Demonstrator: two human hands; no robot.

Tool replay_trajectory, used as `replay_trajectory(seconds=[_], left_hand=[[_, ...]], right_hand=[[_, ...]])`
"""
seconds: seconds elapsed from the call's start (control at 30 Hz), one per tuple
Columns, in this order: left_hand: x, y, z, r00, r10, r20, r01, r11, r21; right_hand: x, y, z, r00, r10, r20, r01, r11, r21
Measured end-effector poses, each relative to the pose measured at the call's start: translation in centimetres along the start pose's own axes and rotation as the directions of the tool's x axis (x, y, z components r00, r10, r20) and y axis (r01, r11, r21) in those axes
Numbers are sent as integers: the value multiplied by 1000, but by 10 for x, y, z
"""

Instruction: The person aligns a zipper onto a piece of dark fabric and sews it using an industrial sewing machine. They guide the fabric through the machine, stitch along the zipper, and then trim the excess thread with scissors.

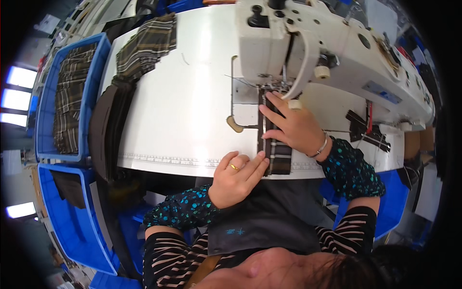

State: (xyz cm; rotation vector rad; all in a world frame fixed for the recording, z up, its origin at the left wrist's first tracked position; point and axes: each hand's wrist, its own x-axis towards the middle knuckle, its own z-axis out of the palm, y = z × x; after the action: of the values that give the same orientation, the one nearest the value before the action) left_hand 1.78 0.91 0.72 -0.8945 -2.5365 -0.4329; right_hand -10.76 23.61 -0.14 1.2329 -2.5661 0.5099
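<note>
A dark zipper (264,126) with a pale row of teeth lies lengthwise on a striped fabric piece (281,159) beneath the sewing machine (274,58). My right hand (299,129) rests on both, its fingers spread flat close to the presser foot (269,87). At the near end of the zipper, my left hand (236,180) presses down with outstretched fingertips; a gold ring is on one finger. Whatever lies beneath its fingertips is hidden. The far end of the fabric disappears under the machine head.
Striped fabric pieces (149,45) and a stack of dark pieces (111,130) lie at the table's left. Beyond them stand a blue crate (41,113) of striped pieces and another blue crate (77,231). Loose zippers (368,132) sit right of the machine.
</note>
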Motion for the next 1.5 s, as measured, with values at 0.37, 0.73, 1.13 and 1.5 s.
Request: replay_trajectory(seconds=[0.37, 0.73, 1.13, 1.5], left_hand=[[-53, -153, -112, 885, -363, -291, 465, 726, 507], [-106, -228, -176, 697, -662, -277, 674, 472, 567], [22, -78, -136, 847, -455, 276, 476, 879, -13], [95, -96, 7, 934, -267, 239, 353, 796, -492]], right_hand=[[-6, -2, 1, 999, 0, 32, 0, 1000, -3], [-3, 2, -1, 995, -96, -11, 95, 991, -96], [-5, -4, -3, 996, -82, 33, 85, 990, -115], [-3, -9, -10, 992, -22, 122, 40, 989, -141]])
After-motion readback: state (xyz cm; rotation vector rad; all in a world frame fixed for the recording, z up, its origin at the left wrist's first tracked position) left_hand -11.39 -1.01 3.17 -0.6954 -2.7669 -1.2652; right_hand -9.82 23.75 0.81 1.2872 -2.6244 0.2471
